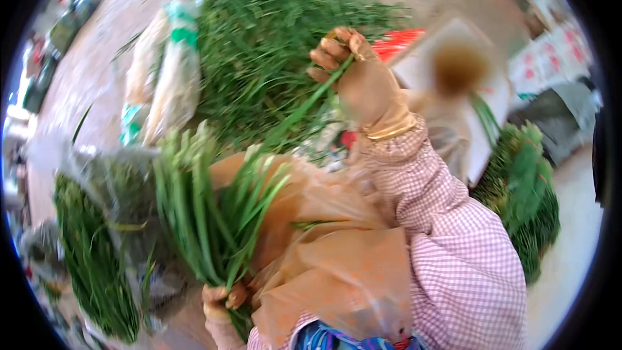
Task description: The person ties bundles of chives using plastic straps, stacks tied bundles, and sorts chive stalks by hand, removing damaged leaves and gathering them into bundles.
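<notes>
At 7 o'clock, near the bottom edge, a bunch of green stalks [201, 207] is grasped by the left hand [223, 301]; its fingers are closed around the narrow lower part, and the paler ends are fanned out above toward 8 and 9 o'clock. Between 12 and 1 o'clock the right hand [343, 58] is raised, its fingers curled and closed on a long green leaf [304, 113] — this is stretched down from the fingers toward the top of the bunch.

A pile of loose green leaves [253, 32] is spread at 11 o'clock, and at 10 o'clock, beside it, two wrapped bundles [172, 71] are seen in clear and green plastic. Red plastic [405, 40] is seen at 1 o'clock, just beside the right hand. The lap is covered by a brown plastic sheet [330, 272] at 6 o'clock. Further greens are placed at the sides — a leafy bundle [97, 259] far out at 8 o'clock, and a darker bundle [528, 201] between 3 and 4.
</notes>
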`<state>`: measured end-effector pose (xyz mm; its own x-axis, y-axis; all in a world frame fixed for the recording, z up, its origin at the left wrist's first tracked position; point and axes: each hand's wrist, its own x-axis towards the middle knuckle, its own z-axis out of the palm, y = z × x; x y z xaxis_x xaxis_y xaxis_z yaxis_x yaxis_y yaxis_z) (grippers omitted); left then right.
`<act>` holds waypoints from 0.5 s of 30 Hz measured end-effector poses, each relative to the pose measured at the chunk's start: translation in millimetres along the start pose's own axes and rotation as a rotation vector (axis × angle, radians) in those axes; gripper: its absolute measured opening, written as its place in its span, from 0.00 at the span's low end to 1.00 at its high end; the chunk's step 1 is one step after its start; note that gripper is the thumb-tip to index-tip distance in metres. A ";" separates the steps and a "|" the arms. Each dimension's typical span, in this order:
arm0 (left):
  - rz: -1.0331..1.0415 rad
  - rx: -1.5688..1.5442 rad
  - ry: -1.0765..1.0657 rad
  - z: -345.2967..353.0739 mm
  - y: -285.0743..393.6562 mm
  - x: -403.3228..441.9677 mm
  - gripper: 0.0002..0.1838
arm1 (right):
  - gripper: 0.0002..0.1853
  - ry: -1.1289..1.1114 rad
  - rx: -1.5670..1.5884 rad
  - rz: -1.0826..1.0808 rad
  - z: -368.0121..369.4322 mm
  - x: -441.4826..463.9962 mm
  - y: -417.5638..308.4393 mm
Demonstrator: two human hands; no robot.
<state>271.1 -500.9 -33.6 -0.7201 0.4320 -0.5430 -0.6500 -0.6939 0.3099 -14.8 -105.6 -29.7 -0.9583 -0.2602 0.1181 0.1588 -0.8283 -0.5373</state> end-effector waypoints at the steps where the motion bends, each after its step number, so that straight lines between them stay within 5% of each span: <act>1: 0.005 -0.002 0.005 -1.9 -0.8 0.9 0.24 | 0.18 0.060 -0.079 -0.108 19.8 -7.5 -19.2; 3: 0.014 0.002 0.017 -2.6 -1.2 3.4 0.24 | 0.19 0.113 -0.153 -0.222 43.6 -21.3 -50.1; 5: 0.028 0.000 0.018 -2.4 -2.6 4.7 0.24 | 0.20 0.140 -0.666 -0.160 56.3 -28.1 -69.5; 7: 0.045 -0.002 0.019 0.6 -3.0 5.8 0.24 | 0.21 -0.049 -0.543 -0.074 57.0 -28.8 -83.9; 8: 0.056 0.001 0.014 3.6 -3.7 7.3 0.24 | 0.20 -0.073 -0.357 -0.271 53.1 -22.6 -90.1; 10: 0.094 0.053 -0.011 12.1 -5.3 6.5 0.20 | 0.17 0.020 -0.749 -0.282 48.1 -7.7 -74.8; 11: 0.115 0.061 -0.008 19.9 -5.5 2.8 0.20 | 0.15 0.158 -1.624 -0.004 20.8 -12.6 -27.6; 15: 0.123 -0.020 -0.045 32.0 -14.4 -0.7 0.18 | 0.16 0.312 -0.699 -0.212 46.6 -18.3 -27.1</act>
<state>273.2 -472.8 -12.8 -0.8044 0.3683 -0.4662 -0.5516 -0.7545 0.3556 9.5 -101.5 21.6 -0.9901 0.1054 0.0925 -0.1215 -0.3145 -0.9414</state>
